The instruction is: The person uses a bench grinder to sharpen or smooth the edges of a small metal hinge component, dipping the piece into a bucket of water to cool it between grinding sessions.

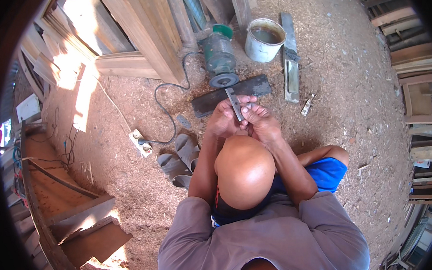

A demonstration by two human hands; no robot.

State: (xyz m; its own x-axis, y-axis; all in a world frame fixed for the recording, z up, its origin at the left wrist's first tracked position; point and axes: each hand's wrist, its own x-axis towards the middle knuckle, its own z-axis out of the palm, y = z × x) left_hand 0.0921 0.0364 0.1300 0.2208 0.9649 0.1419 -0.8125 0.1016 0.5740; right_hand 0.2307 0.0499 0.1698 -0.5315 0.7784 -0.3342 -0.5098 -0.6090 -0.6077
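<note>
Here, both hands (264, 123) holding a slim metal piece (233, 103), underside hidden, lower end indistinct

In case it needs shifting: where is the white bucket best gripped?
Probably the rim of the white bucket, at opposite points, coming from above: it stands upright and open, with liquid inside, so an even lift should keep it level. The green grinder sits close on its left.

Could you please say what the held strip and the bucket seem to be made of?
The held strip: probably metal with a dull finish, judging by its grey colour and straight edges. The bucket: perhaps white plastic, stained, given its smooth wall and rounded rim; painted metal remains possible.
</note>
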